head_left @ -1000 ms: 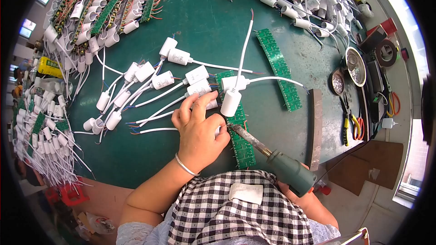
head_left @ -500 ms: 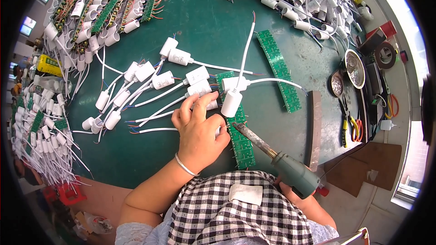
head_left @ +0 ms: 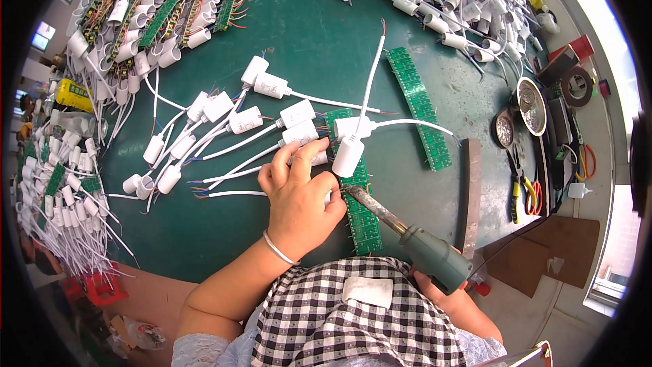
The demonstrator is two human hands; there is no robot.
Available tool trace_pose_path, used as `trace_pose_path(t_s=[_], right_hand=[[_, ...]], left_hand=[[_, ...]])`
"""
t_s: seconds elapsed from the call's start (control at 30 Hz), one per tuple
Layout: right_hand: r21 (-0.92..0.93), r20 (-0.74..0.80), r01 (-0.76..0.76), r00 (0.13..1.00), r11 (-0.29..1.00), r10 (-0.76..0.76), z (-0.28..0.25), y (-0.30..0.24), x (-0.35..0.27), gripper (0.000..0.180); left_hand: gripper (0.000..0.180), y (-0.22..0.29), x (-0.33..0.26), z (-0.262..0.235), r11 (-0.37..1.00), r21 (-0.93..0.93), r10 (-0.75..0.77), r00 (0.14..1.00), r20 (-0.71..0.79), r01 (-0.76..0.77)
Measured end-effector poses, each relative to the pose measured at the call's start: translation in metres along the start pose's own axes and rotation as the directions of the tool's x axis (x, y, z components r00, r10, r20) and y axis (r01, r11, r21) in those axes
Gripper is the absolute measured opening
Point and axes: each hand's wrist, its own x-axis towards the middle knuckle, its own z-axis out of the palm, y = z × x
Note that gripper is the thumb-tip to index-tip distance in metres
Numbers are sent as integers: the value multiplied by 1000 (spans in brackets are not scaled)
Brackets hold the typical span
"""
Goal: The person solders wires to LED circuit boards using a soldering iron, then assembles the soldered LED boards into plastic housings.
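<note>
A long green circuit board (head_left: 365,225) lies in front of me. My left hand (head_left: 299,194) is at its left edge, fingers bent and closed on a white cylindrical housing (head_left: 317,158) with a cable, largely hidden under the fingers. From the right, a soldering iron (head_left: 407,236) with a dark green handle slants in, its tip touching or just over the board beside my left thumb. My right hand (head_left: 429,288) grips that handle, and most of its fingers are hidden behind it. Two more white cabled housings (head_left: 348,156) lie across the board's upper part.
Several loose white housings (head_left: 244,121) lie left of the board. A second green board (head_left: 420,109) and a brown bar (head_left: 470,194) lie to the right. Larger heaps (head_left: 441,0) fill the far corners. Pliers (head_left: 516,194), a metal bowl (head_left: 531,105) and tape (head_left: 576,86) are at the right edge.
The soldering iron has shifted slightly left, and its tip is a little closer to my left thumb. My left hand stays nearly where it was.
</note>
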Motion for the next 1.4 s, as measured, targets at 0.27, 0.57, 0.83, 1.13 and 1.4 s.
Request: trace_pose_path(t_s=[0.27, 0.57, 0.83, 1.13, 1.4], right_hand=[[-206, 87, 120, 991, 971, -104, -7, -19, 13, 49], [-203, 51, 58, 997, 977, -49, -10, -9, 3, 39], [202, -98, 0, 995, 979, 20, -2, -12, 2, 28], [353, -45, -141, 985, 925, 168, 0, -12, 0, 57], [445, -383, -16, 900, 895, 207, 15, -17, 3, 52]], left_hand=[[8, 0, 1, 0, 1000, 19, -2, 1000, -1, 2], [8, -1, 0, -1, 1000, 17, 7, 1000, 11, -7], [8, 1, 0, 1, 999, 22, 26, 1000, 3, -26], [9, -1, 1, -8, 1000, 19, 4, 1000, -1, -4], [10, -2, -7, 5, 998, -38, 51, 991, -122, -55]])
